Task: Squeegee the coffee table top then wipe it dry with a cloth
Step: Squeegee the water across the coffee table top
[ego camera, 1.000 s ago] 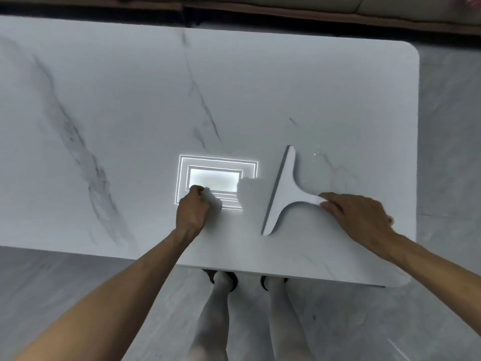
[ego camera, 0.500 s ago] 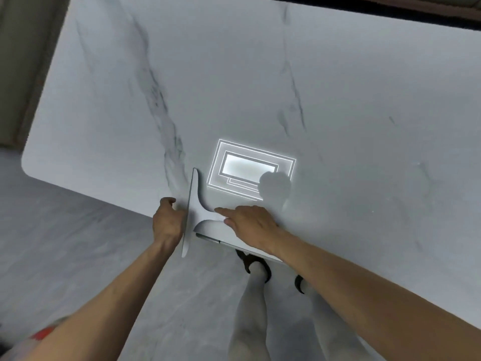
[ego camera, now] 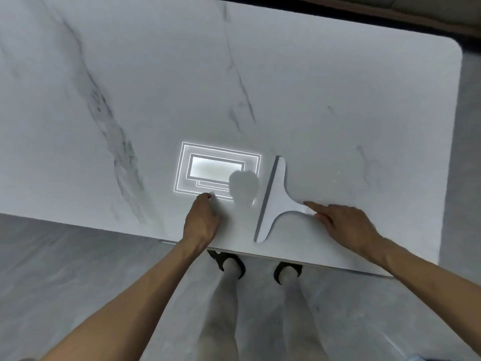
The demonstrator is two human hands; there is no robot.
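The white, grey-veined marble surface [ego camera: 338, 87] carries the white T-shaped plastic squeegee [ego camera: 276, 201] by its near edge, right of middle. Half a second ago we had it at the broad grey vein [ego camera: 114, 131] on the left. Our right hand [ego camera: 346, 225] grips its handle, index finger straight along it. Our left hand [ego camera: 201, 220] rests with fingers curled; we cannot tell if it holds anything. Water droplets [ego camera: 338, 178] to the squeegee's right suggest we owe another pass before the cloth.

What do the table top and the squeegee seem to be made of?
Table top: marble or marble-look slab, polished; grey veins, sharp lamp reflection. Squeegee: probably smooth white plastic, matte; the grey strip along its edge may be rubber.
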